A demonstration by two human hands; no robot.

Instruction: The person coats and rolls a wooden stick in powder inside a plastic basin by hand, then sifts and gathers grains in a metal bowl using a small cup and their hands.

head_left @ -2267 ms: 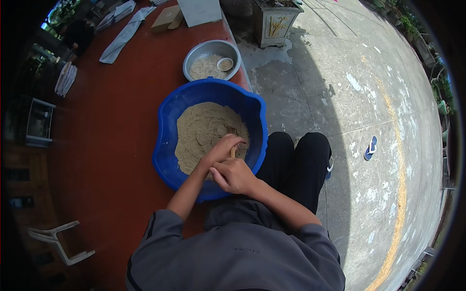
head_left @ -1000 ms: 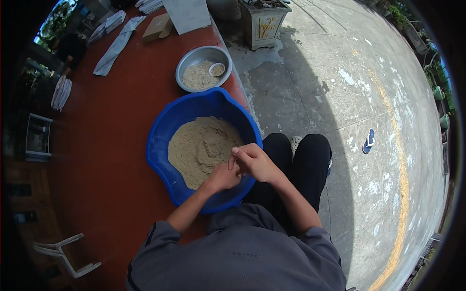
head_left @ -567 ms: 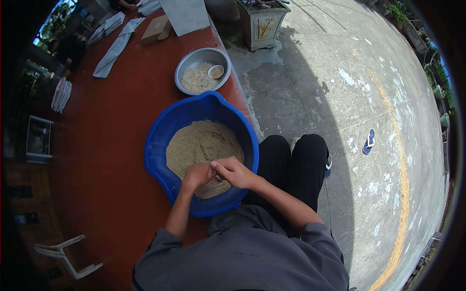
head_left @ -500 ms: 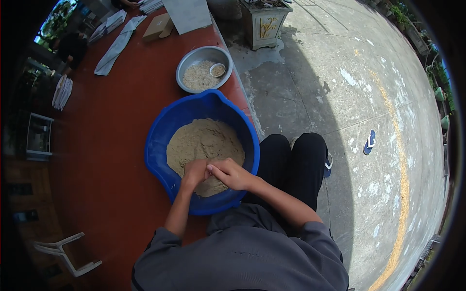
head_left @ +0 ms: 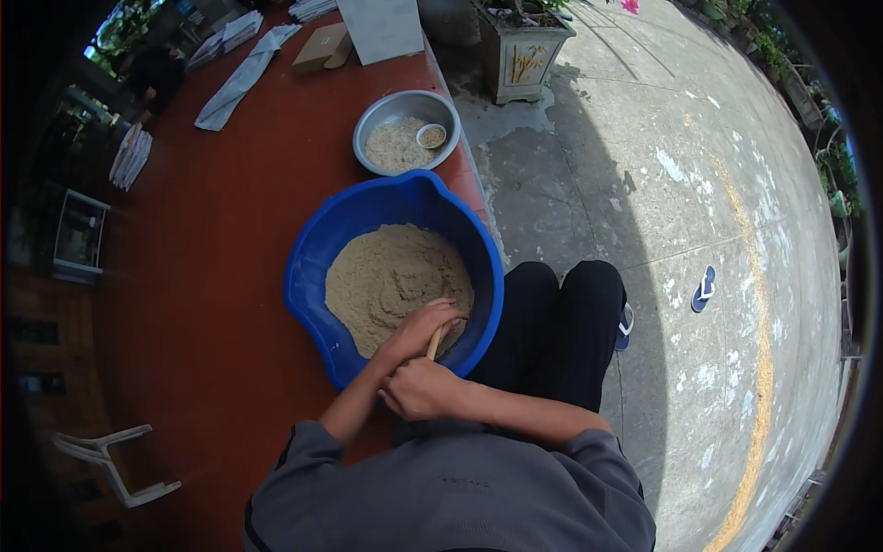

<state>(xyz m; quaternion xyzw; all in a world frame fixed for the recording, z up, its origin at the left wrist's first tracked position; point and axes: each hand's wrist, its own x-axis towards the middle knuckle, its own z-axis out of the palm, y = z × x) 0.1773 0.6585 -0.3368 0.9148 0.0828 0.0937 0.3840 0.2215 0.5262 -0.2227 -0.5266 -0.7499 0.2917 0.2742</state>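
A blue basin [head_left: 303, 276] with a beige powdery or grainy mass [head_left: 377, 276] inside rests on the red surface. Between my hands a light wooden stick [head_left: 436, 342] shows, slanting down into the mass; its lower end is hidden. My left hand [head_left: 427, 327] is closed round the stick's lower part, over the basin's near right side. Lower down, my right hand [head_left: 421, 388] is wrapped round the upper end, near the basin's front rim. Beyond the basin stands a metal bowl [head_left: 363, 138] with pale flakes [head_left: 394, 145] and a small white cup [head_left: 430, 136].
A cardboard box [head_left: 320, 48], a white board [head_left: 382, 28], a folded cloth [head_left: 241, 83] and paper stacks [head_left: 131, 156] lie on the red surface [head_left: 202, 276]. A person [head_left: 156, 78] is at the far left. A planter [head_left: 524, 60] and a sandal [head_left: 704, 289] are on the right.
Since the latest earlier frame, my hands have moved apart, my left hand rightward and my right hand nearer to my body. The stick now shows between them. The view has shifted slightly.
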